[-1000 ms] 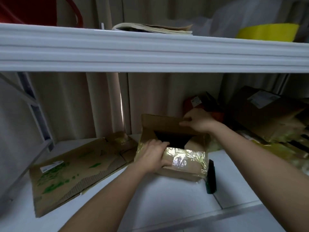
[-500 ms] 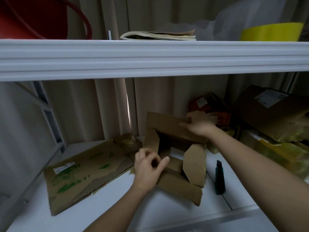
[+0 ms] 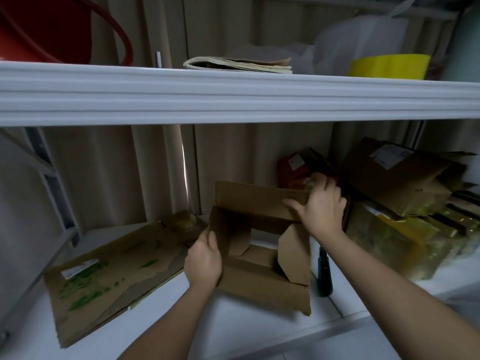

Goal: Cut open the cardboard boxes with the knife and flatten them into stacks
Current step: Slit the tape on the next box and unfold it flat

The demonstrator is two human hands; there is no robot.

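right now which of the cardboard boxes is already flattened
The green-marked cardboard lying flat on the shelf's left. The open box in both hands is hollow, and the boxes on the right are unflattened.

An opened cardboard box (image 3: 262, 245) sits on the white lower shelf (image 3: 241, 331), flaps loose. The left hand (image 3: 204, 261) grips its wall at 9 o'clock; the right hand (image 3: 320, 207) holds the rear flap at 1 o'clock. A dark knife (image 3: 324, 274) lies just beside the box at 3 o'clock. Flattened cardboard (image 3: 111, 276) lies at 9 o'clock, stacked boxes (image 3: 405, 183) at 2 o'clock.
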